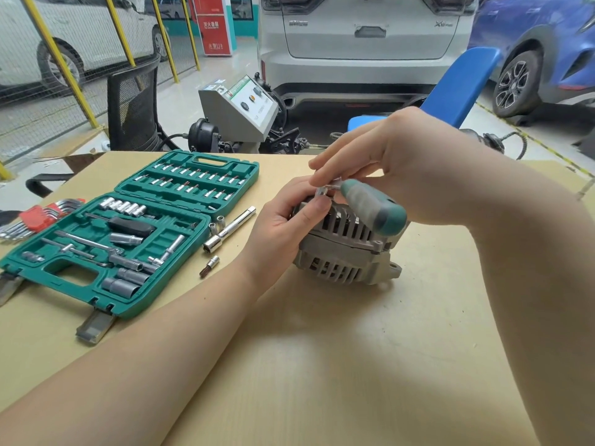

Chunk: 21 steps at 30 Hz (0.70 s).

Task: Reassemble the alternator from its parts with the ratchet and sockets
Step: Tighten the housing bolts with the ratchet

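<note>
A grey slotted alternator [346, 249] stands on the tan table [322, 365], right of centre. My left hand [286, 217] grips its upper left side, thumb pressed near the top edge. The ratchet [370, 206], with a green and grey handle, lies across the alternator's top, its metal head at the far left rim. My right hand [392, 162] pinches the ratchet's head end with thumb and fingers from above. The fastener under the head is hidden.
An open green socket case [128, 233] lies at the left with several sockets and bits. An extension bar [230, 228], loose sockets [216, 224] and a bit socket [209, 266] lie between case and alternator. Red-held hex keys [35, 217] sit far left.
</note>
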Tool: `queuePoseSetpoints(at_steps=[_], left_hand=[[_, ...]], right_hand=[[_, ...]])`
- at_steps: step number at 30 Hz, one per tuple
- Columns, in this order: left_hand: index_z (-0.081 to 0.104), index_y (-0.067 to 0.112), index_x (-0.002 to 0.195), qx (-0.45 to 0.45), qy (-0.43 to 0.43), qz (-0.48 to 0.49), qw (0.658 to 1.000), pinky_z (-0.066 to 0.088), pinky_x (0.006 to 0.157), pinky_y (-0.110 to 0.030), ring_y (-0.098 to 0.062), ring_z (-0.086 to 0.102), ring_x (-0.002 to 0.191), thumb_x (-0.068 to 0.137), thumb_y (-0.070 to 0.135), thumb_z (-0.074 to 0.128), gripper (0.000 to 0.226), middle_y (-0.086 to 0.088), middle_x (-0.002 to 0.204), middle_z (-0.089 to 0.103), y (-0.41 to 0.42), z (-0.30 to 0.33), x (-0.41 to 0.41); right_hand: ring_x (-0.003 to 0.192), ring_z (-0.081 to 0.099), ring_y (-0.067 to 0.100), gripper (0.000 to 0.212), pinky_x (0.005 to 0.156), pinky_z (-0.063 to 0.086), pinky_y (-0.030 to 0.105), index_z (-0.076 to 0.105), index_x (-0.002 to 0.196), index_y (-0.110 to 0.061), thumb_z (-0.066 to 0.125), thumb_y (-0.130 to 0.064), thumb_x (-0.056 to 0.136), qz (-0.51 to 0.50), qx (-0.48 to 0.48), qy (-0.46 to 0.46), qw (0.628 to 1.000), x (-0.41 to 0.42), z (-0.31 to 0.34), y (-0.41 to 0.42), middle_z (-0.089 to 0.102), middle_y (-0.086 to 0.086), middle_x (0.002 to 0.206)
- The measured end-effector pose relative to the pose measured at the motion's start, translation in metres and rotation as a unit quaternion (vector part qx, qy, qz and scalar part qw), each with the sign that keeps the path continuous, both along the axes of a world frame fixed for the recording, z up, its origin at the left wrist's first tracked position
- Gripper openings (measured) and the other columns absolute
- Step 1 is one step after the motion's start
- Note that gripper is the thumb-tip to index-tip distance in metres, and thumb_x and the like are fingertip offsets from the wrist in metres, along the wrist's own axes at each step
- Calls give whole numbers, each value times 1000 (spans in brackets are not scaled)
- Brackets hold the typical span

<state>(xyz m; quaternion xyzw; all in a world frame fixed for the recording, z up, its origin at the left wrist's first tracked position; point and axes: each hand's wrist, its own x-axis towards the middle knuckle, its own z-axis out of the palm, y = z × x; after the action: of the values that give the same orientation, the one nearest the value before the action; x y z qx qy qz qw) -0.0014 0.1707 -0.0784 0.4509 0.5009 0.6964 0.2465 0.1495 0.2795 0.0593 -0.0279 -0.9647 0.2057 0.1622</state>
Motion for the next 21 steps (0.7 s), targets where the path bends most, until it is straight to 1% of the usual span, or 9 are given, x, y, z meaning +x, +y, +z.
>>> queuePoseSetpoints(at_steps=[3,6,8,10,13,15,17,19,21], left_hand=[[81,45,108,-6,6,4,1000,52,90,-27,-14,68,107,96,50,65,21,5,113,75,0,0,0],[81,48,96,-19,9,8,1000,52,70,-14,2,68,79,93,50,65,16,20,85,73,-3,0,1],[81,51,96,-16,8,3,1000,49,63,-8,6,67,73,93,47,64,17,25,80,72,-4,1,3],[81,52,100,-8,12,-5,1000,48,61,-5,8,67,73,96,44,64,20,25,84,72,-5,4,4],[81,53,107,-3,8,-8,1000,53,71,-10,6,69,87,99,37,67,22,22,100,75,-4,7,4],[81,54,106,-6,8,-6,1000,55,82,-17,3,69,99,99,29,68,29,21,107,76,-3,7,3],[81,51,107,-5,11,-4,1000,55,93,-28,-9,68,110,97,30,69,25,13,114,75,-3,5,3],[80,46,112,-4,10,-5,1000,54,104,-45,-21,67,120,97,38,70,20,2,122,73,-2,4,3],[80,40,117,-8,13,5,1000,54,105,-47,-22,67,120,96,44,69,24,2,122,74,-2,3,2]], right_hand=[[107,68,-4,35,98,56,25,83,103,-33,76,-1,89,14,-34,-5,999,-2,-1,-6,74,-17,120],[108,64,-13,38,98,53,20,83,98,-38,74,-2,89,19,-31,-18,999,-6,-4,-13,73,-24,119],[107,66,-11,38,97,56,24,83,96,-40,74,-4,88,10,-34,-12,999,-7,-4,-13,74,-22,117],[105,71,0,35,95,59,32,82,94,-40,76,-7,86,1,-56,-4,998,-6,-4,-9,75,-19,115],[96,74,11,25,89,61,40,82,93,-39,77,-17,84,-3,-55,-13,998,-2,-2,-4,76,-12,109],[90,75,10,17,83,62,43,80,92,-41,73,-29,82,-8,-48,-22,999,0,0,-3,78,-7,101],[84,74,7,17,78,62,43,79,91,-42,69,-39,77,-13,-44,-17,999,1,0,-2,78,-8,92],[80,73,6,13,73,61,41,78,91,-42,72,-37,81,-17,-35,-10,999,-1,-1,0,76,-11,85],[78,72,3,11,71,60,38,78,92,-41,77,-31,88,-17,-22,3,1000,-3,-4,1,74,-16,85]])
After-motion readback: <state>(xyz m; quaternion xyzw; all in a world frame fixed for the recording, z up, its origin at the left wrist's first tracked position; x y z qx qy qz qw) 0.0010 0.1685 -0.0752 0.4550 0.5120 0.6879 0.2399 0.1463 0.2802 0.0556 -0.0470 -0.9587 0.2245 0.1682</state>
